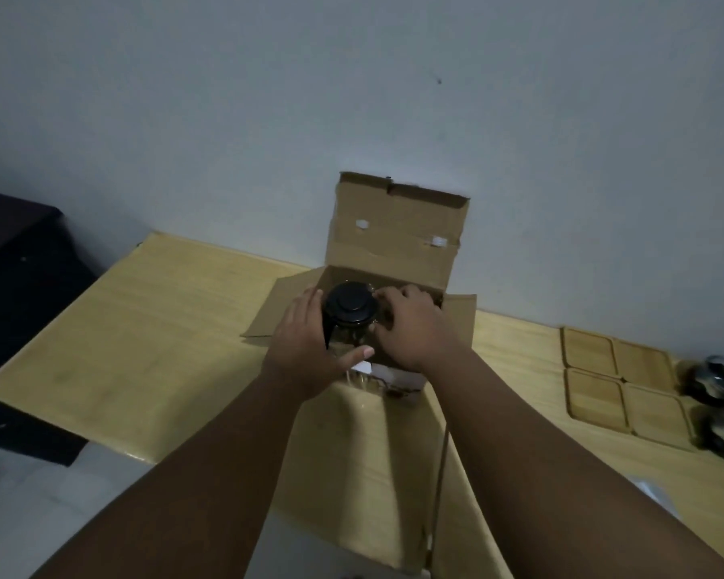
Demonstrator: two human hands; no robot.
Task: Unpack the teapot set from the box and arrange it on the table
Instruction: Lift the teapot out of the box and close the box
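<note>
A brown cardboard box (393, 248) stands open on the table, its back flap up against the wall. A glass teapot (350, 315) with a black round lid sits in the box's opening, its top at rim level. My left hand (306, 344) grips the teapot's left side, thumb across its front. On the pot's right side, my right hand (410, 328) wraps around it, fingers curled near the lid. The pot's lower body is hidden by my hands.
The table (143, 340) has a yellow wood-grain top. Several square wooden coasters (621, 380) lie at the right, with dark glass cups (715, 394) beside them at the frame edge. A dark piece of furniture (17, 252) stands left. The wall runs behind the box.
</note>
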